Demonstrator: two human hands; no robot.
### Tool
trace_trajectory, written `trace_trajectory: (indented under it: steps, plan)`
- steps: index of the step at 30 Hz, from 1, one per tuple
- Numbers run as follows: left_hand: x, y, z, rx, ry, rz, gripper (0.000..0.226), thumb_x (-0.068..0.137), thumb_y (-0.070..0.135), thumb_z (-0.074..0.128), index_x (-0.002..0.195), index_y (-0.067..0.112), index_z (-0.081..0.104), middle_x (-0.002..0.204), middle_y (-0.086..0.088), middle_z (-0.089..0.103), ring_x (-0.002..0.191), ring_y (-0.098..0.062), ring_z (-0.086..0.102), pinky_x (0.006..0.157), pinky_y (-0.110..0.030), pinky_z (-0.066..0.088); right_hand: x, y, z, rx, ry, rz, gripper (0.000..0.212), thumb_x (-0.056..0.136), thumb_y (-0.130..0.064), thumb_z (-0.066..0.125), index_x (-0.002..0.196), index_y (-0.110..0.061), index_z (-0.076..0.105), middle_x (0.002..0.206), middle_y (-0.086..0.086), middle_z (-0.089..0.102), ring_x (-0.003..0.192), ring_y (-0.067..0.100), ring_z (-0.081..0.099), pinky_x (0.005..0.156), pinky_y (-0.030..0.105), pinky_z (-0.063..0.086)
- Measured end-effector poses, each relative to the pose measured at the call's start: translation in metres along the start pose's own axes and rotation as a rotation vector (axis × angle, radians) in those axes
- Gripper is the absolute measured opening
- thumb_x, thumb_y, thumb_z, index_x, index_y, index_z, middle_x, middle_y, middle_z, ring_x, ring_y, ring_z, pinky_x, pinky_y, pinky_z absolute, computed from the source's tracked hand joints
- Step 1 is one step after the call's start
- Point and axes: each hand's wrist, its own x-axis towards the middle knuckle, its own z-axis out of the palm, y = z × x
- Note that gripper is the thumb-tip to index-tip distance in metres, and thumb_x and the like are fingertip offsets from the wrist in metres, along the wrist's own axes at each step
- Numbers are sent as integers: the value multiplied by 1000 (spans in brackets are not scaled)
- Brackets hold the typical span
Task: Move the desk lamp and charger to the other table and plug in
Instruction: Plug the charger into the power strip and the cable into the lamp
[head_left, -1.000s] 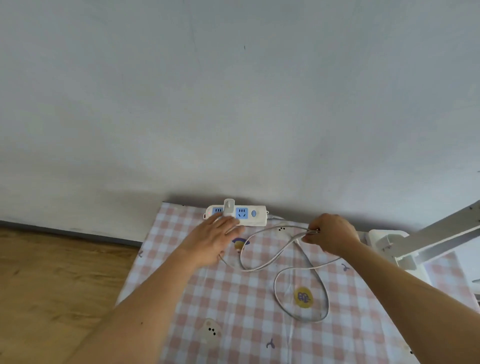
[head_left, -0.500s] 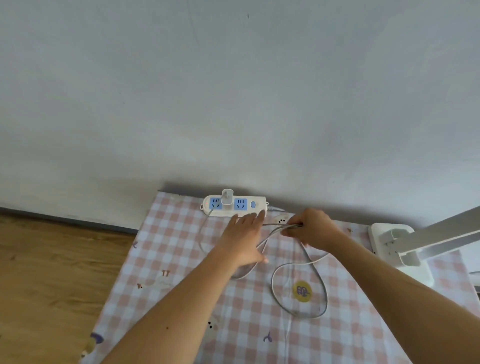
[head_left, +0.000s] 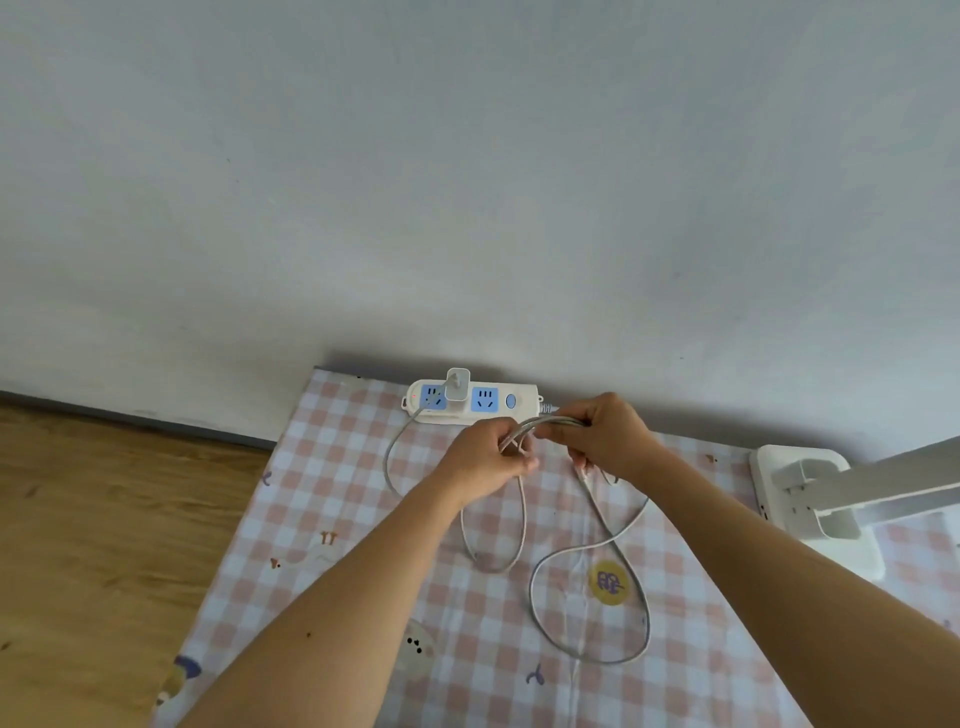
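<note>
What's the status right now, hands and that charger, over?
Both hands closed on the charger cable: left hand, right hand, cable looped on the checked tablecloth. Charger sits in the power strip. Desk lamp stands right, untouched.

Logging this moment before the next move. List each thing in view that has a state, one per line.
charger: plugged into the power strip, upright.
power strip: flat on the table by the wall, two blue sockets free.
cable: partly gathered, loose loops on the tablecloth.
left hand: closed on the cable.
right hand: grip closed on bunched cable.
desk lamp: base standing on the table, arm leaning out of view.
</note>
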Motion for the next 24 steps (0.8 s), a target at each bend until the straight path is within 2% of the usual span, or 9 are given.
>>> trace_trajectory:
  steps: [3, 5, 8, 11, 13, 15, 17, 20, 24]
  plan:
    - [7, -7, -1, 411, 73, 88, 14, 96, 25, 46, 99, 13, 54, 80, -4, 67, 73, -25, 66, 65, -36, 50, 0, 4, -4, -62, 40, -3, 11, 77, -36, 76, 68, -37, 70, 44, -10, 59, 39, 0, 49, 43, 9, 36]
    - [11, -15, -8, 718, 140, 155, 22, 98, 27, 41, 111, 12, 48, 91, -6, 70, 80, -26, 67, 62, -37, 50, -3, 9, -8, -83, 88, 6, 14, 71, -40, 80, 80, -40, 70, 65, -15, 64, 60, -2, 55, 60, 15, 40]
    - [9, -29, -20, 931, 221, 173, 44, 96, 53, 35, 110, 13, 47, 85, -3, 70, 72, -25, 67, 49, -29, 36, -10, 20, -17, -43, 316, 48, 33, 72, -43, 78, 101, -32, 69, 94, -14, 65, 88, 5, 59, 80, 21, 43]
    - [2, -44, -27, 1127, 191, 176, 53, 96, 58, 22, 105, 14, 49, 76, -2, 68, 57, -21, 59, 45, -27, 27, -20, 33, -25, -61, 576, 149, 10, 79, -31, 66, 87, -26, 71, 86, -4, 69, 82, 18, 63, 74, 29, 50]
    - [1, -52, -29, 1264, 144, 178, 43, 100, 48, 26, 102, 13, 51, 77, 0, 67, 57, -18, 57, 47, -28, 35, -29, 46, -28, -193, 640, 274, 10, 78, -27, 60, 73, -21, 66, 71, 0, 67, 68, 22, 60, 61, 29, 47]
    - [1, -54, -30, 1333, 103, 159, 33, 100, 38, 35, 105, 13, 55, 90, -1, 67, 72, -18, 63, 56, -31, 44, -37, 59, -29, -315, 526, 435, 18, 76, -28, 60, 63, -17, 63, 60, 2, 64, 58, 21, 58, 56, 25, 45]
    - [-1, -53, -26, 1302, 149, 148, 36, 99, 41, 37, 113, 13, 55, 110, -4, 63, 90, -21, 62, 62, -31, 42, -41, 69, -27, -367, 267, 531, 24, 77, -34, 62, 63, -15, 68, 62, 2, 68, 61, 21, 65, 63, 30, 55]
    - [-2, -48, -15, 1232, 213, 168, 49, 97, 42, 40, 134, 11, 40, 138, -10, 45, 116, -28, 52, 74, -36, 46, -46, 74, -17, -383, 62, 537, 23, 73, -43, 69, 65, -22, 68, 72, -2, 71, 72, 18, 67, 72, 33, 58]
    - [-1, -43, -6, 1178, 201, 310, 53, 97, 34, 45, 141, 8, 34, 141, -10, 43, 126, -28, 45, 95, -41, 44, -51, 71, 4, -593, -35, 465, 23, 66, -44, 74, 75, -30, 60, 81, -9, 63, 81, 15, 60, 67, 26, 44]
